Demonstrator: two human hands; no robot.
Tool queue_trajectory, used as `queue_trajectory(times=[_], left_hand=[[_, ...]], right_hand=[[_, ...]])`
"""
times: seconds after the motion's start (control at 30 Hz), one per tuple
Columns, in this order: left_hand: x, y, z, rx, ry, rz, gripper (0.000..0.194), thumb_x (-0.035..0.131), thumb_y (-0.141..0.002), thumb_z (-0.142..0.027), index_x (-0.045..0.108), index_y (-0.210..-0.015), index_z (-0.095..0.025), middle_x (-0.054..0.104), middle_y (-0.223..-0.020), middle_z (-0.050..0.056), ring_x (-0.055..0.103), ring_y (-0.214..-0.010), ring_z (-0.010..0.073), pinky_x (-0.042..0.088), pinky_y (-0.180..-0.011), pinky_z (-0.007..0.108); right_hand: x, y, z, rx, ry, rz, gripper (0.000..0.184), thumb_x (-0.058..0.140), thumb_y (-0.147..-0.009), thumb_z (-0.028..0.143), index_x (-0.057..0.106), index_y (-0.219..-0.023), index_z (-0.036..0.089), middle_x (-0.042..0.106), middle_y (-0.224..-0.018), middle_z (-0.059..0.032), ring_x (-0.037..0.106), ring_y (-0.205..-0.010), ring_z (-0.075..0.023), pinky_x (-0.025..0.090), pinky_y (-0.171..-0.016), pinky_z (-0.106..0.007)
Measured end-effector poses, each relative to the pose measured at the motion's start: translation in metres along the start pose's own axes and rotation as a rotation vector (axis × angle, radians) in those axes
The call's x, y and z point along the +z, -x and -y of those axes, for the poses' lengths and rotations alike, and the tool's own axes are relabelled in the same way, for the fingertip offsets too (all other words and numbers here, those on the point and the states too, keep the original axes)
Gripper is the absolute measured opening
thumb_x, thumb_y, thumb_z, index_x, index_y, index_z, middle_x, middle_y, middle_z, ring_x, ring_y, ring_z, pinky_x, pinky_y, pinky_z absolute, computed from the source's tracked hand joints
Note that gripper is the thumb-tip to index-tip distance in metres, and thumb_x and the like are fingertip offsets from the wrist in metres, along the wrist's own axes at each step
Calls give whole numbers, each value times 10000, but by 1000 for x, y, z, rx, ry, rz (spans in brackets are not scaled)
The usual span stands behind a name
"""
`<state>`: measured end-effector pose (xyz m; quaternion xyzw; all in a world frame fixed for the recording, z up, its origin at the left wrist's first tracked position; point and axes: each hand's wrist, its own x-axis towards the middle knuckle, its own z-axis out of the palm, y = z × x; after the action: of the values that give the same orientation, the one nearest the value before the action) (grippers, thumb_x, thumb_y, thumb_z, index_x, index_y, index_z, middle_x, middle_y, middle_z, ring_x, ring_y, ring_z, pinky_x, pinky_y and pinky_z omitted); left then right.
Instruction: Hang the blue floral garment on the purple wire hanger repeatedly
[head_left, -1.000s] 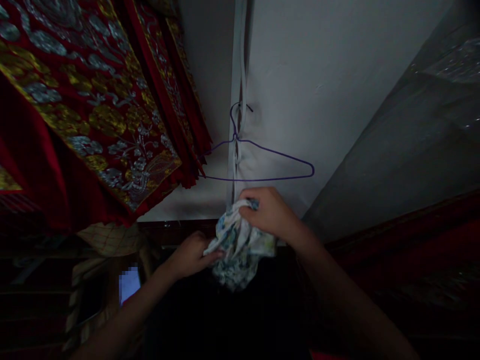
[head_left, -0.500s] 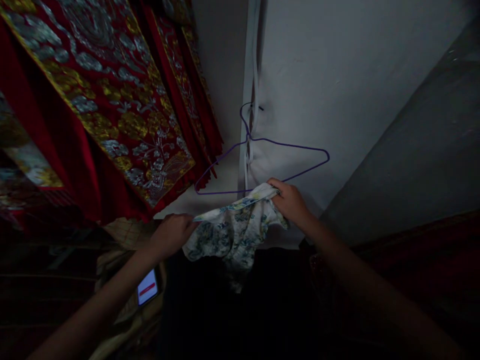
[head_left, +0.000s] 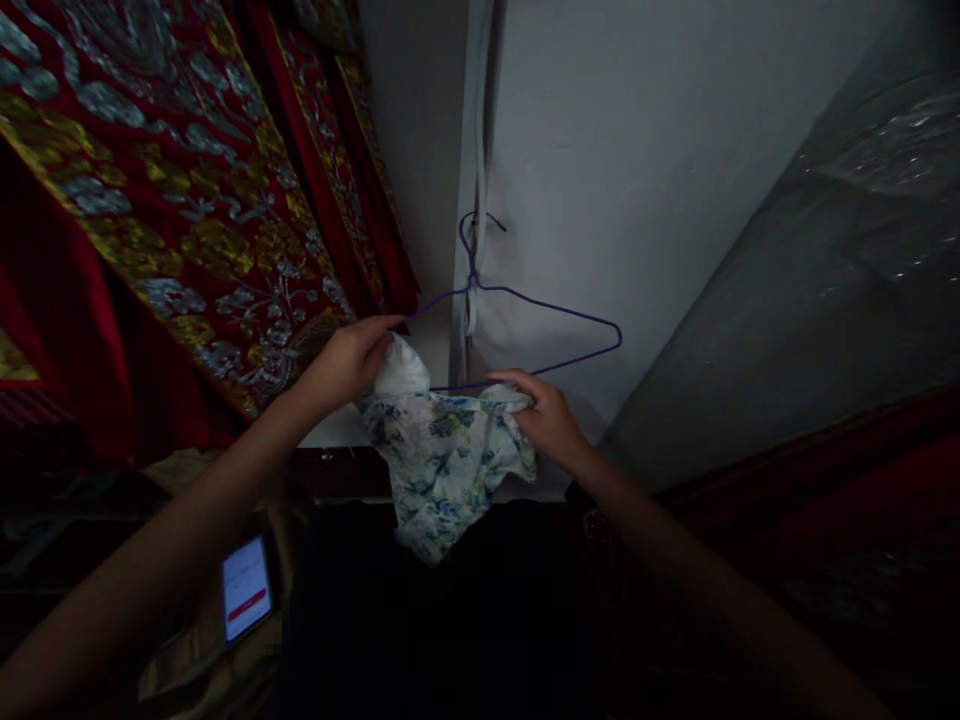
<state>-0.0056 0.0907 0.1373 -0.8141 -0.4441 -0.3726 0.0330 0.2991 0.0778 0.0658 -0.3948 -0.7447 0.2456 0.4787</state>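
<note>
A purple wire hanger hangs by its hook against the wall. In front of its lower bar is a small white cloth garment with a blue and yellow floral print. My left hand pinches the garment's upper left edge, close to the hanger's left end, which it hides. At the other side, my right hand grips the garment's top edge just under the lower bar. The cloth's lower part droops to a point. I cannot tell whether the left end of the hanger is inside the garment.
Red cloth with gold and silver embroidery hangs at the left. A lit phone lies below my left forearm. A pale strip runs down the wall behind the hanger. Clear plastic sheeting covers the right side.
My left hand has moved up to the hanger's left end, lifting that side of the garment. My right hand stays near the lower bar. The camera view has shifted slightly.
</note>
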Motion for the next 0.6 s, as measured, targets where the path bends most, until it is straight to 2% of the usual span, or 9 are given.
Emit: queue_trajectory(times=[0.07, 0.13, 0.2, 0.23, 0.3, 0.4, 0.5, 0.53, 0.6], left_hand=[[-2, -3, 6, 0, -46, 31, 400, 409, -969, -278, 650, -1253, -131, 722, -1215, 134, 677, -1119, 271, 517, -1015, 405], [-7, -4, 8, -5, -90, 38, 399, 391, -977, -274, 662, -1232, -129, 716, -1213, 134, 668, -1120, 273, 512, -1016, 408], [-14, -6, 8, 28, -129, 66, 388, 387, -978, -265, 668, -1209, -132, 708, -1161, 127, 664, -1078, 267, 520, -984, 403], [-17, -8, 8, 52, -147, 87, 381, 386, -977, -258, 671, -1196, -132, 698, -1132, 125, 661, -1051, 263, 525, -963, 399], [-23, -11, 9, 92, -179, 111, 379, 379, -980, -247, 673, -1183, -123, 672, -1093, 131, 648, -1005, 257, 527, -928, 392], [-29, -15, 15, 87, -225, 49, 390, 378, -994, -273, 680, -1182, -113, 654, -1095, 152, 632, -985, 265, 513, -914, 393], [-32, -14, 25, -12, -216, -24, 369, 417, -1002, -344, 695, -1149, -151, 697, -1030, 122, 647, -922, 254, 503, -863, 357], [-32, -13, 28, -66, -199, -44, 365, 429, -1005, -371, 688, -1159, -166, 713, -1005, 105, 653, -891, 244, 499, -834, 338], [-28, -8, 33, -162, -158, -95, 369, 448, -1003, -412, 664, -1188, -176, 735, -986, 85, 657, -855, 230, 485, -785, 305]], right_hand=[[-14, -1, -6, 40, 77, -72, 666, 567, -714, 164, 618, -1378, 199, 714, -918, -26, 628, -752, -175, 495, -731, -301], [-34, -5, -13, 76, 102, -213, 900, 626, -698, 169, 389, -1566, 201, 708, -882, -20, 624, -713, -185, 513, -709, -320], [-53, -10, -18, 109, 77, -344, 1077, 703, -676, 194, 203, -1630, 184, 726, -904, -42, 641, -710, -206, 533, -690, -341], [-61, -12, -19, 127, 71, -381, 1091, 732, -671, 213, 209, -1628, 176, 737, -923, -60, 648, -708, -213, 539, -677, -346], [-74, -15, -18, 148, 115, -385, 920, 753, -681, 249, 428, -1538, 169, 751, -966, -92, 655, -710, -215, 543, -663, -348], [-87, -17, -12, 153, 126, -331, 511, 782, -678, 295, 739, -1172, 170, 761, -989, -101, 681, -757, -224, 555, -676, -351], [-102, -20, -6, 315, -93, -284, 337, 861, -605, 327, 775, -893, 174, 762, -834, -81, 693, -686, -223, 554, -618, -339], [-106, -21, -5, 378, -170, -253, 304, 869, -609, 340, 767, -838, 169, 752, -776, -78, 691, -649, -221, 552, -598, -340], [-111, -25, -3, 382, -218, -246, 258, 833, -700, 374, 754, -774, 140, 733, -716, -97, 694, -625, -230, 553, -585, -353]])
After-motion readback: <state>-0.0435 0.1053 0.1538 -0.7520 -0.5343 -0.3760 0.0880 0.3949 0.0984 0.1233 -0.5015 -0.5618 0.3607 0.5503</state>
